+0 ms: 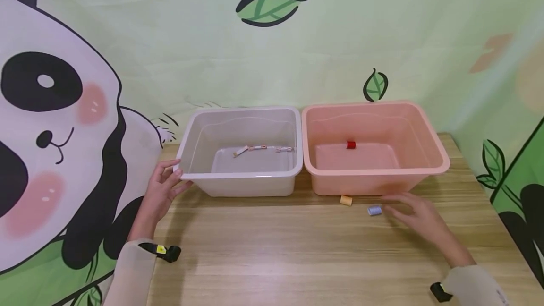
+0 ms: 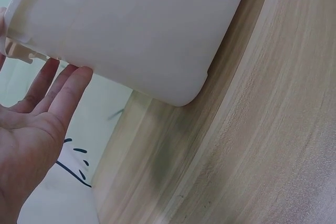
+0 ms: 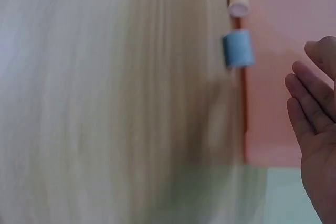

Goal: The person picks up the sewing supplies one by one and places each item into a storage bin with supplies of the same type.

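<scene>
My left hand (image 1: 160,192) grips the near left corner of the pale grey-white plastic bin (image 1: 250,185), thumb at its rim and the other fingers beneath, against the outer wall. My right hand (image 1: 418,216) hovers in front of the pink bin (image 1: 361,184), fingers extended and holding nothing. Just left of its fingertips a small blue cylinder (image 1: 374,210), like a thread spool, lies on the table. A yellow-orange cylinder (image 1: 346,200) of similar size lies farther left, close to the pink bin's base. Inside the pink bin is a red cylinder (image 1: 351,145).
Several slim pinkish-white clip-like pieces (image 1: 257,148) lie on the white bin's floor. Both bins stand side by side on the wood-grain table (image 1: 272,249). A printed cloth (image 1: 191,37) with a panda and leaves hangs behind and at the sides.
</scene>
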The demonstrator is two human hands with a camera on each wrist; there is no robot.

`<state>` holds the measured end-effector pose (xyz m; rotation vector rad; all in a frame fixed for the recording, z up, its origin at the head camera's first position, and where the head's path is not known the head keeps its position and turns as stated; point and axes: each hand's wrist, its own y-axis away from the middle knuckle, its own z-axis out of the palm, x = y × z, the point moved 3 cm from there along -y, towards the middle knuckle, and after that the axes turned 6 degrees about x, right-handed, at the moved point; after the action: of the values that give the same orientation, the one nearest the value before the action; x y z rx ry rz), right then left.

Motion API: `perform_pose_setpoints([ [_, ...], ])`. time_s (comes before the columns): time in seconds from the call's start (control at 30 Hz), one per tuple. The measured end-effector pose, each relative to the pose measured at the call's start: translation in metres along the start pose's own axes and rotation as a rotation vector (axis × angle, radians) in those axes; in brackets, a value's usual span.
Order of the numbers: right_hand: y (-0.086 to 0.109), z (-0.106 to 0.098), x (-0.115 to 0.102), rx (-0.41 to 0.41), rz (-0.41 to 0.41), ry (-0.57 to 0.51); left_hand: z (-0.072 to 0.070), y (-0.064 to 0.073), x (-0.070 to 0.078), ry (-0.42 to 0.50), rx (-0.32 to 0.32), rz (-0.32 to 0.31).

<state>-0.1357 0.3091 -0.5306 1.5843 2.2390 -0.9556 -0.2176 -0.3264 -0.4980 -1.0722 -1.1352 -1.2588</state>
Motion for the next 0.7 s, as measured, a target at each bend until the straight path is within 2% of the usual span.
perform_pose_setpoints([
  [0.17,0.006,0.008,0.018,-0.019,-0.004,-0.004,0.0,0.0,-0.002,0.037,-0.003,0.01],
  [0.37,0.006,0.021,0.033,-0.028,-0.01,-0.041,0.003,0.001,-0.002,0.03,0.011,0.011],
  [0.7,0.006,0.038,0.034,0.028,-0.024,-0.024,0.001,0.001,-0.003,0.02,0.022,0.002],
])
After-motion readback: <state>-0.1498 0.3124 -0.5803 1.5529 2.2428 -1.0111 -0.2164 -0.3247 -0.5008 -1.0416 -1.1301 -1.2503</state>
